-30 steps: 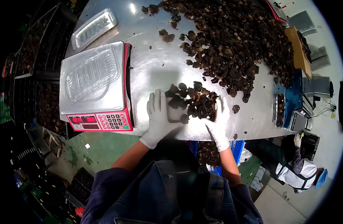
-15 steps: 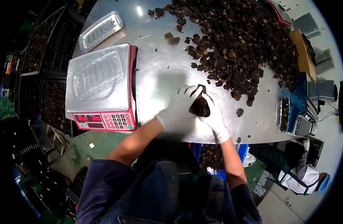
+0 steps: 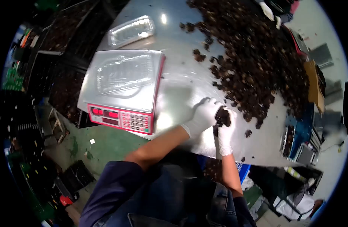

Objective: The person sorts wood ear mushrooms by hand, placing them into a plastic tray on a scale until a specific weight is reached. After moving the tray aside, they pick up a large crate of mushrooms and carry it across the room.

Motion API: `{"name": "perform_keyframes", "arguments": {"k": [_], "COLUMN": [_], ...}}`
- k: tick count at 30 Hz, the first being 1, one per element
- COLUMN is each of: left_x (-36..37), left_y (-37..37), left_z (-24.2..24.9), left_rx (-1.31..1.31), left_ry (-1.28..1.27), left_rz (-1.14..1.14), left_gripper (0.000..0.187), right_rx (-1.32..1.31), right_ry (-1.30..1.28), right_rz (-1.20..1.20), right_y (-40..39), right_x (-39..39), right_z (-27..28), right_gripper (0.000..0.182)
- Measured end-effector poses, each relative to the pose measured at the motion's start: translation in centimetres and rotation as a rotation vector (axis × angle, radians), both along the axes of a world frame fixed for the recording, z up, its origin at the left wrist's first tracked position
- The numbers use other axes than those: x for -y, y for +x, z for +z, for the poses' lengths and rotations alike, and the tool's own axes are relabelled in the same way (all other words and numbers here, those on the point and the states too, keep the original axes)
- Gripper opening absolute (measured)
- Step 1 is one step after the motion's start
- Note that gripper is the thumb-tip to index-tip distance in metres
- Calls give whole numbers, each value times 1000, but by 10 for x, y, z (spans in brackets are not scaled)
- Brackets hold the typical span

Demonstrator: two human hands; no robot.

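Observation:
White gloves cover both of my hands. My left hand point(image 3: 205, 116) has its fingers closed round the left side of a small bunch of dark brown pieces point(image 3: 222, 117). On the right side of the same bunch, my right hand point(image 3: 227, 132) grips with its fingers wrapped round it. The two hands nearly touch, just above the metal table point(image 3: 181, 75). A large heap of similar dark pieces point(image 3: 253, 56) spreads beyond them.
A red scale point(image 3: 121, 81) bears a clear plastic tray point(image 3: 125, 73); another clear tray point(image 3: 131, 31) lies behind it. Dark crates point(image 3: 64, 53) stand at left. A cardboard box point(image 3: 314, 85) is at right. Gloved hands of another person point(image 3: 266, 11) show at top right; a co-worker point(image 3: 299, 204) is at lower right.
The view has shifted, so the scale and table appear further right. The dark bunch between my hands looks smaller and is held closer together. Another person's gloved hands have come into view at top right.

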State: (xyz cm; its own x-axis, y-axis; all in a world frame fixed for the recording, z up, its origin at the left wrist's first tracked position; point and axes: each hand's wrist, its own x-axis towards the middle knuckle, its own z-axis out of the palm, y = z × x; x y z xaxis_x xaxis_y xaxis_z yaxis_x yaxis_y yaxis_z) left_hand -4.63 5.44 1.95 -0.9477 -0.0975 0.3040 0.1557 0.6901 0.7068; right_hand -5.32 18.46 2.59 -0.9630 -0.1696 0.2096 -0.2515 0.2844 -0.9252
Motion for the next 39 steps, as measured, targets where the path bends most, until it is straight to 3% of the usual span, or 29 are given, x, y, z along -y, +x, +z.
{"name": "perform_keyframes", "arguments": {"k": [2,4,6,10,11,13,14,16,18,20,22,24,26,28,34,36,39], "left_x": [20,49,96,188,211,249,268,298,315,319,320,319,316,318,297,285,272], "left_y": [4,8,19,45,52,70,75,85,90,98,105,110,116,120,125,126,124], "left_z": [39,69,102,128,134,141,135,114,100,89,92,96,96,95,96,87,92], "left_rx": [-19,74,33,-129,8,36,50,129,299,335,311,348,323,289,205,-41,-113], "left_ry": [31,-70,68,-87,-98,-94,-90,-119,-236,-265,-263,-304,-346,-379,-417,-466,-583], "left_rz": [63,167,170,306,345,375,386,398,422,456,473,512,539,555,676,720,720], "left_gripper": [24,36,40,48,49,48,48,51,55,62,70,93,99,96,74,63,53], "right_rx": [-106,-166,-140,-125,-87,-51,-150,62,-146,-77,-261,-250,-237,-334,-245,-238,-198], "right_ry": [85,8,-79,-244,-299,-392,-128,-85,306,357,439,407,368,354,152,189,172], "right_rz": [68,137,237,523,554,638,670,838,796,789,719,700,668,612,452,336,260], "right_y": [-12,-18,-28,-28,-23,-18,-19,-20,-27,-29,-27,-26,-26,-29,-40,-48,-48], "right_x": [10,47,88,193,222,273,282,306,322,320,311,303,295,285,230,198,121], "right_z": [1,31,42,80,84,86,90,84,63,55,65,74,74,70,81,69,43], "right_gripper": [52,47,31,33,34,37,41,46,53,67,69,69,69,68,47,40,32]}}
